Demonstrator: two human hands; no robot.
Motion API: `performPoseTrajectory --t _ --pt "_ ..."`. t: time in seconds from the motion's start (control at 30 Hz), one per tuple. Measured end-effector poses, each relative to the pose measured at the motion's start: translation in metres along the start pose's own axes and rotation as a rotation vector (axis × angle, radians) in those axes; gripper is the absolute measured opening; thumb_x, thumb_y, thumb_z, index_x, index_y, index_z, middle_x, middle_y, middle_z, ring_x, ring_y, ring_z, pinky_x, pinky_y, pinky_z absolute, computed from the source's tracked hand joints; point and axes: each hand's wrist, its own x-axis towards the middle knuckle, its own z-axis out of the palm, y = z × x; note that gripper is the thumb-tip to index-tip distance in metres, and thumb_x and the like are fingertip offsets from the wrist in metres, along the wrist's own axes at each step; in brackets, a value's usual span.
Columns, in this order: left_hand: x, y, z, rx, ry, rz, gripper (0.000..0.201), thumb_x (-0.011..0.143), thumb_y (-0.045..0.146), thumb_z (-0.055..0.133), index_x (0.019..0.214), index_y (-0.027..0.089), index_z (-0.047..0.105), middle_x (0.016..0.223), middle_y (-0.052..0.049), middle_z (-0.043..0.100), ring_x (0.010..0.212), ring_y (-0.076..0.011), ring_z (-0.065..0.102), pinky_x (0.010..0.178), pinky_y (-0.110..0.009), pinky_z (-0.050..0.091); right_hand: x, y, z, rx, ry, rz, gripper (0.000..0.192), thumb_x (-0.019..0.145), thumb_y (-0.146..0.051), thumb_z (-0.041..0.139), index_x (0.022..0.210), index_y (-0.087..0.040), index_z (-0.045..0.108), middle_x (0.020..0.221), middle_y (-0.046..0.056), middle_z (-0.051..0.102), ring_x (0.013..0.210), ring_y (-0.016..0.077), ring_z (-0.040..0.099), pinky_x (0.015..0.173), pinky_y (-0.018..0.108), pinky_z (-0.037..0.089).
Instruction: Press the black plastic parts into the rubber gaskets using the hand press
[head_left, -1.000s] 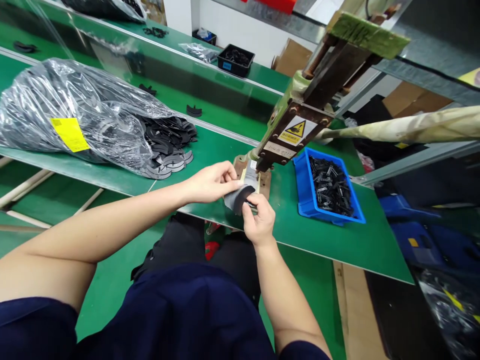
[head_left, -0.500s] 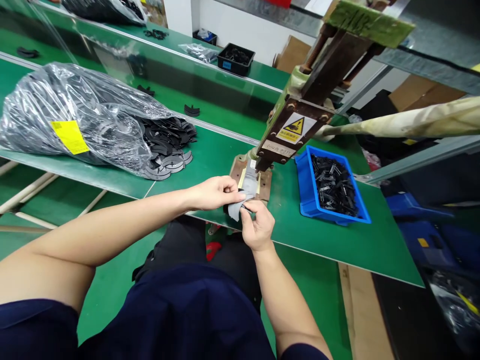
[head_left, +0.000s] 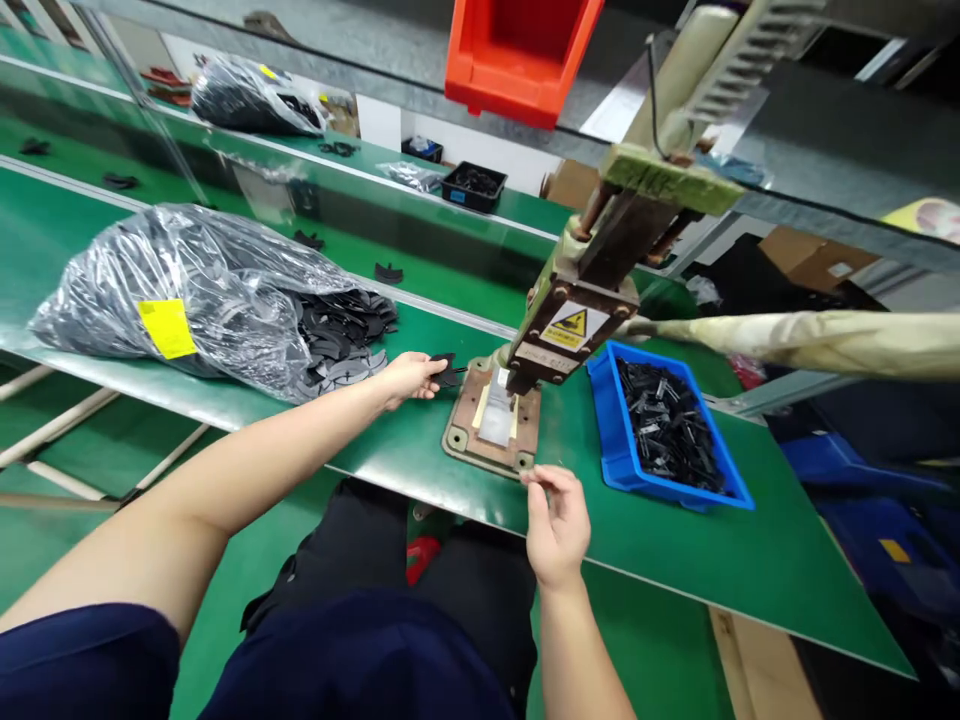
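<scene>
My left hand holds a small black curved piece just left of the press base plate. A green hand press with a yellow warning label stands over the plate. My right hand hovers at the table's near edge, just in front of the plate, fingers pinched together; I cannot tell whether anything is between them. A clear plastic bag of black curved pieces lies to the left, with several pieces spilled at its mouth.
A blue bin of small black parts sits right of the press. The press lever, wrapped in pale tape, reaches out to the right. A red bin hangs overhead. Another bag and a black tray are on the far bench.
Both hands held a grey-black piece together at the press. Now they have separated: the left hand moved left with a black piece, the right hand drew back to the table edge.
</scene>
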Motion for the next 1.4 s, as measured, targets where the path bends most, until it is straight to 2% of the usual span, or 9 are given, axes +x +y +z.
performPoseTrajectory --t 0.1,0.2,0.37,0.67,0.77,0.9,1.07,1.27,1.4 --pt "0.06 0.025 0.006 -0.023 0.132 -0.008 0.033 0.093 0.03 0.083 0.083 0.018 0.054 0.068 -0.002 0.066 0.054 -0.0091 0.061 0.055 -0.02 0.053 -0.009 0.004 -0.016 -0.027 0.016 0.04 0.017 0.097 -0.027 0.064 0.113 -0.026 0.068 0.105 0.007 0.071 0.095 0.0217 0.076 0.085 0.043 0.067" --pt "0.107 0.054 0.017 -0.054 0.154 0.083 0.022 0.1 0.032 0.075 0.097 0.015 0.06 0.078 -0.005 0.07 0.063 -0.0095 0.066 0.066 -0.021 0.057 -0.014 0.005 -0.032 -0.07 0.027 0.064 0.016 0.095 -0.029 0.067 0.11 -0.027 0.071 0.104 0.009 0.072 0.094 0.0241 0.077 0.083 0.046 0.068" --pt "0.14 0.058 0.022 -0.038 0.145 0.176 0.029 0.099 0.023 0.073 0.124 0.012 0.062 0.103 -0.011 0.074 0.084 -0.0135 0.073 0.081 -0.025 0.062 -0.009 0.01 -0.071 -0.19 0.055 0.126 0.019 0.093 -0.037 0.07 0.11 -0.03 0.072 0.108 0.011 0.074 0.1 0.0282 0.077 0.09 0.055 0.067" --pt "0.141 0.014 0.004 0.236 0.161 0.339 0.026 0.094 0.012 0.071 0.12 0.012 0.07 0.109 -0.012 0.076 0.093 -0.0159 0.072 0.096 -0.028 0.057 0.064 0.015 -0.141 -0.479 0.198 0.077 0.031 0.094 -0.05 0.065 0.111 -0.025 0.071 0.11 0.01 0.075 0.098 0.0235 0.074 0.094 0.047 0.061" --pt "0.134 0.01 0.002 0.387 0.16 0.411 0.016 0.09 0.012 0.074 0.105 0.016 0.076 0.113 -0.011 0.077 0.105 -0.0213 0.07 0.106 -0.03 0.052 0.1 0.027 -0.165 -0.809 0.088 0.125 0.04 0.096 -0.053 0.056 0.118 -0.023 0.07 0.115 0.012 0.075 0.094 0.0221 0.07 0.093 0.045 0.059" --pt "0.127 0.006 0.004 0.556 0.146 0.466 0.007 0.089 0.016 0.076 0.095 0.018 0.078 0.112 -0.01 0.077 0.107 -0.0244 0.068 0.106 -0.03 0.049 0.143 0.048 -0.188 -0.983 -0.086 0.252 0.045 0.084 -0.048 0.069 0.118 -0.019 0.074 0.117 0.016 0.075 0.098 0.0267 0.068 0.099 0.051 0.055" --pt "0.124 -0.001 0.001 0.741 0.126 0.533 0.011 0.094 0.024 0.07 0.098 0.017 0.078 0.112 -0.009 0.076 0.101 -0.0225 0.067 0.097 -0.03 0.05 0.161 0.064 -0.187 -1.058 -0.234 0.365 0.054 0.081 -0.045 0.078 0.129 -0.02 0.071 0.122 0.015 0.076 0.108 0.025 0.071 0.101 0.04 0.054" --pt "0.119 -0.013 -0.007 0.905 0.113 0.619 0.027 0.095 0.042 0.061 0.094 0.021 0.077 0.101 -0.006 0.078 0.09 -0.023 0.069 0.084 -0.033 0.054 0.159 0.061 -0.175 -1.104 -0.218 0.43 0.028 0.094 -0.038 0.061 0.117 -0.026 0.073 0.119 0.007 0.078 0.107 0.0205 0.072 0.097 0.034 0.054" --pt "0.112 -0.022 -0.008 0.88 0.118 0.629 0.029 0.094 0.046 0.06 0.094 0.022 0.077 0.11 -0.007 0.079 0.094 -0.0238 0.072 0.085 -0.034 0.055 0.157 0.055 -0.172 -1.092 -0.208 0.434 0.032 0.095 -0.033 0.056 0.123 -0.025 0.071 0.124 0.008 0.077 0.112 0.0208 0.071 0.101 0.035 0.055"
